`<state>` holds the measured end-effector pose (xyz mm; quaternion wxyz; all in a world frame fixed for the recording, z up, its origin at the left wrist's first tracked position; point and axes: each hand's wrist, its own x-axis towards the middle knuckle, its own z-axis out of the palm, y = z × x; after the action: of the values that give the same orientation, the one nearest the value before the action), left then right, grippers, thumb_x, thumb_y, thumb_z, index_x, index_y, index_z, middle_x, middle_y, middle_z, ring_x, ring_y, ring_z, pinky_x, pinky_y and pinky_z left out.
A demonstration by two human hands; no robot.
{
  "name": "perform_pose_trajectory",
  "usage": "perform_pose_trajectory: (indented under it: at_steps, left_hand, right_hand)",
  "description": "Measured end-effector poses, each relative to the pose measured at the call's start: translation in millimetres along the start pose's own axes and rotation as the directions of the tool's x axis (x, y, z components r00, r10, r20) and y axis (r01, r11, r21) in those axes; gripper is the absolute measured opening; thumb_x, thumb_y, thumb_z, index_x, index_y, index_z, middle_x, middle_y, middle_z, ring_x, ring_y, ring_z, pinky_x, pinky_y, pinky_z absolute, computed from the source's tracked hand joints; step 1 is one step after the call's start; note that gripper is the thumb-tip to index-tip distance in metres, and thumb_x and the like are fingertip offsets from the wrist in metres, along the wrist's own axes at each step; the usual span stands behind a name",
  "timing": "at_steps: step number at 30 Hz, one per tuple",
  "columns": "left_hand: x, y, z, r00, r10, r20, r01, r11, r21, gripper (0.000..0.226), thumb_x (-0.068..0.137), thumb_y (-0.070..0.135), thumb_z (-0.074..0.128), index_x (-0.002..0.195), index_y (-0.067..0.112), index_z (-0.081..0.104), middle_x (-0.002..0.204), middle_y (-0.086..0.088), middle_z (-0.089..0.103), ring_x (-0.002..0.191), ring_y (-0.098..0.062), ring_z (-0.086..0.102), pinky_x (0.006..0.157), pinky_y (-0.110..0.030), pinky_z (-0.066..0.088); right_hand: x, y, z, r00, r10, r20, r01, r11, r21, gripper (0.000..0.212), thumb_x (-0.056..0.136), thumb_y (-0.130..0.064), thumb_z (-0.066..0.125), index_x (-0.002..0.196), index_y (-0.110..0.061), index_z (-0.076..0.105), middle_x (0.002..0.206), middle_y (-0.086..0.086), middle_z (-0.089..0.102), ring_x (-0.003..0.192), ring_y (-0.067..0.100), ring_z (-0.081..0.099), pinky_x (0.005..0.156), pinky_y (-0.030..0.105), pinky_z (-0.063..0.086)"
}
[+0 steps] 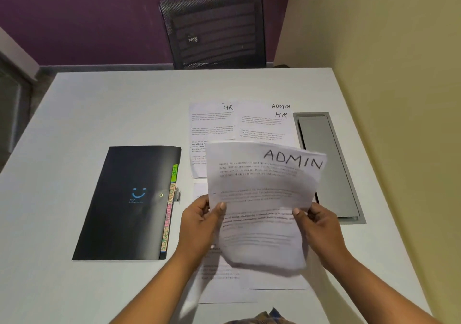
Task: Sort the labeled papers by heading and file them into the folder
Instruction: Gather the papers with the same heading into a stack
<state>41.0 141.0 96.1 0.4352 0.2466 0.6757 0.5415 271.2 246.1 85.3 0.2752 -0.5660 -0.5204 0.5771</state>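
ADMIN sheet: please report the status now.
Left hand and right hand pinch ADMIN sheet, lifted. Folder closed, at left. HR sheets on table beyond.

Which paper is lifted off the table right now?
The sheet headed ADMIN in large letters, pinched by left hand and right hand; the HR sheets beyond lie flat on the table.

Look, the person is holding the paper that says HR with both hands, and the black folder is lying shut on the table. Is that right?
Not quite. The head view shows the left hand and right hand holding the ADMIN paper, not an HR one. The black folder does lie shut on the table.
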Motion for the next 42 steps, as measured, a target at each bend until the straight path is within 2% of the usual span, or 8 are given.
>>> perform_pose_trajectory:
  at_steps: [9, 13, 17, 22, 25, 32, 37, 42]
  left_hand:
    - [39, -10, 1, 0.982, -0.187, 0.028, 0.187, 0.982, 0.025, 0.016, 0.096, 0.010, 0.060, 0.105, 0.014, 0.073, 0.099, -0.002, 0.078, 0.093, -0.024, 0.074, 0.081, -0.038, 0.060]
    - [65, -8, -3, 0.969, -0.210, -0.131, 0.199, 0.975, -0.095, 0.017, 0.095, 0.001, 0.058, 0.099, 0.008, 0.072, 0.093, -0.010, 0.078, 0.082, -0.021, 0.075, 0.071, -0.029, 0.060]
    - [82, -4, -17, 0.956, -0.188, -0.226, 0.163, 0.979, -0.126, 0.015, 0.092, 0.000, 0.060, 0.092, 0.011, 0.070, 0.088, -0.005, 0.078, 0.067, -0.010, 0.071, 0.066, -0.023, 0.058]
    - [97, -12, -29, 0.952, -0.196, -0.237, 0.176, 0.979, -0.106, 0.014, 0.093, 0.003, 0.062, 0.101, 0.008, 0.072, 0.096, -0.011, 0.077, 0.088, -0.027, 0.071, 0.086, -0.041, 0.056]
    - [101, -17, -30, 0.949, -0.202, -0.243, 0.182, 0.978, -0.103, 0.015, 0.093, 0.003, 0.062, 0.103, 0.007, 0.072, 0.094, -0.008, 0.078, 0.083, -0.022, 0.073, 0.074, -0.031, 0.061]
    - [101, -28, -32, 0.942, -0.246, -0.228, 0.221, 0.967, -0.130, 0.016, 0.093, 0.001, 0.060, 0.106, 0.004, 0.070, 0.094, -0.005, 0.078, 0.084, -0.018, 0.074, 0.066, -0.021, 0.060]
    - [102, -32, -35, 0.935, -0.256, -0.246, 0.224, 0.963, -0.151, 0.022, 0.093, 0.002, 0.062, 0.115, 0.001, 0.066, 0.105, -0.014, 0.075, 0.096, -0.026, 0.072, 0.080, -0.030, 0.060]
    - [97, -23, -32, 0.951, -0.219, -0.219, 0.187, 0.969, -0.159, 0.015, 0.092, -0.001, 0.060, 0.094, 0.011, 0.070, 0.089, -0.006, 0.078, 0.070, -0.008, 0.072, 0.060, -0.016, 0.057]
  right_hand:
    - [73, -16, 11, 0.957, 0.286, -0.040, -0.276, 0.946, 0.169, 0.031, 0.102, -0.033, 0.052, 0.102, -0.013, 0.075, 0.098, 0.008, 0.078, 0.090, 0.027, 0.075, 0.085, 0.042, 0.058]
    - [122, -4, 10, 0.951, 0.231, -0.205, -0.236, 0.972, -0.003, 0.023, 0.098, -0.024, 0.057, 0.095, -0.008, 0.073, 0.090, 0.016, 0.073, 0.075, 0.023, 0.066, 0.070, 0.035, 0.053]
    - [168, 3, 13, 0.940, 0.170, -0.295, -0.260, 0.918, -0.299, 0.018, 0.089, -0.028, 0.065, 0.098, -0.012, 0.067, 0.094, 0.002, 0.071, 0.089, 0.021, 0.067, 0.085, 0.038, 0.056]
    - [207, -1, 25, 0.945, 0.180, -0.274, -0.314, 0.736, -0.600, 0.068, 0.069, -0.065, 0.069, 0.097, -0.004, 0.054, 0.093, 0.010, 0.058, 0.088, 0.028, 0.062, 0.064, 0.031, 0.050]
    - [214, -7, 36, 0.936, 0.230, -0.265, -0.351, 0.654, -0.671, 0.075, 0.069, -0.050, 0.081, 0.118, -0.004, 0.047, 0.105, 0.010, 0.059, 0.101, 0.033, 0.062, 0.077, 0.039, 0.055]
    - [223, -4, 42, 0.932, 0.300, -0.204, -0.362, 0.818, -0.446, 0.013, 0.082, -0.022, 0.070, 0.087, -0.012, 0.063, 0.082, 0.004, 0.066, 0.066, 0.018, 0.061, 0.058, 0.025, 0.049]
    - [226, -8, 37, 0.914, 0.273, -0.299, -0.374, 0.852, -0.367, 0.036, 0.087, -0.018, 0.066, 0.057, -0.010, 0.049, 0.063, 0.005, 0.058, 0.059, 0.023, 0.055, 0.057, 0.025, 0.041]
    - [213, -19, 32, 0.924, 0.224, -0.310, -0.321, 0.894, -0.312, 0.032, 0.082, -0.033, 0.077, 0.091, -0.004, 0.068, 0.098, 0.012, 0.072, 0.086, 0.033, 0.069, 0.077, 0.040, 0.057]
